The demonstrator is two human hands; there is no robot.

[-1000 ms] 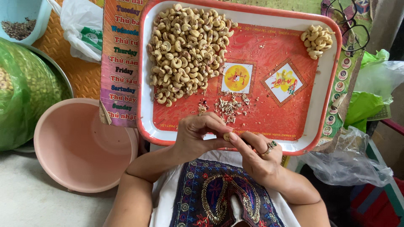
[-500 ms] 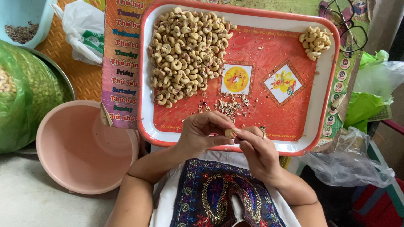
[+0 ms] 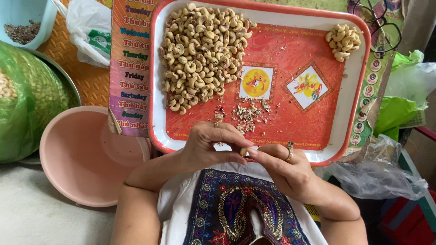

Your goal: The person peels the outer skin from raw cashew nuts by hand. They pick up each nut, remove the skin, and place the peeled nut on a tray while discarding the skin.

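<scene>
A red and white tray rests in front of me. A big heap of cashew nuts fills its left half, and a small pile of cashews lies in the far right corner. Bits of peeled skin are scattered near the tray's front edge. Just over that edge my left hand and my right hand meet, pinching one cashew nut between their fingertips. A ring sits on a finger of my right hand.
An empty pink basin stands to the left, next to a green bag of nuts in a metal bowl. A blue tub is at top left. Eyeglasses and plastic bags lie to the right.
My hands have come together on the nut and the fingers have worked around it. The view has shifted slightly; the tray and piles stay put.
</scene>
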